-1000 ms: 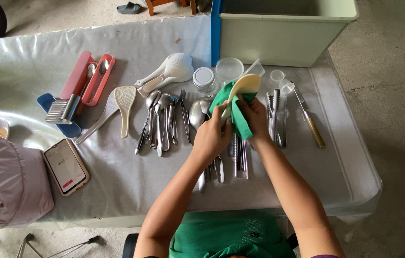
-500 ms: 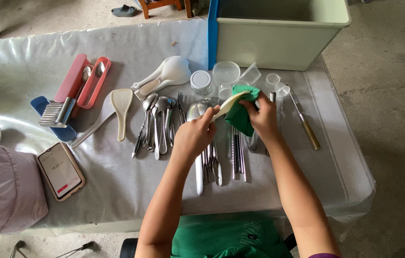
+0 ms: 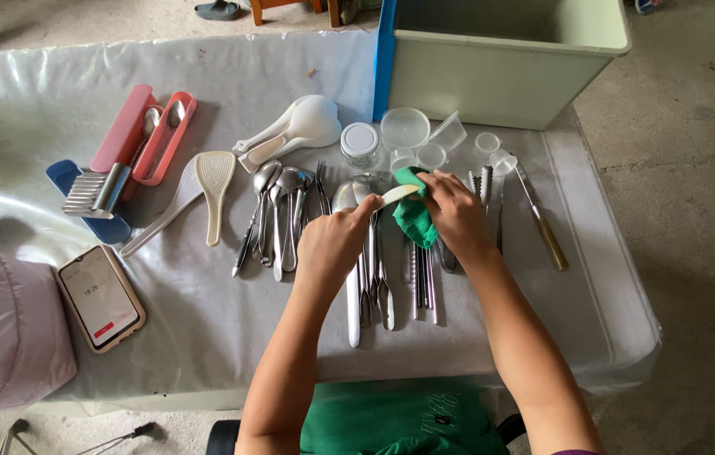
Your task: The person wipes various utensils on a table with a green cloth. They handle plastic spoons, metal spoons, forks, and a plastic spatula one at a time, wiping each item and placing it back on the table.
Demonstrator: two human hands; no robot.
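Left hand (image 3: 332,244) closed around the handle of a cream rice paddle (image 3: 396,195), lifting it just above the bench (image 3: 231,337) so the blade is free all round. Right hand (image 3: 456,212) bunched into a green cloth (image 3: 414,221), pinching the cloth against the paddle's blade, which lies mostly hidden inside the folds; a firm grip on both sides, presumably so cloth and blade can rub against each other. Directly beneath, a row of steel spoons and forks (image 3: 283,211) laid side by side with handles toward the body, probably sorted by kind. Further right, metal tongs (image 3: 486,190) and a knife with a yellowish handle (image 3: 543,223), apart from the paddle. To the left, a second cream paddle (image 3: 214,190) resting flat beside a white ladle (image 3: 300,126). Behind the hands, a small glass jar with a white lid (image 3: 360,141) and clear plastic cups (image 3: 405,128), close to a pale green tub (image 3: 492,67). Near the left edge, a phone (image 3: 98,297) lying screen up, well clear of the utensils.
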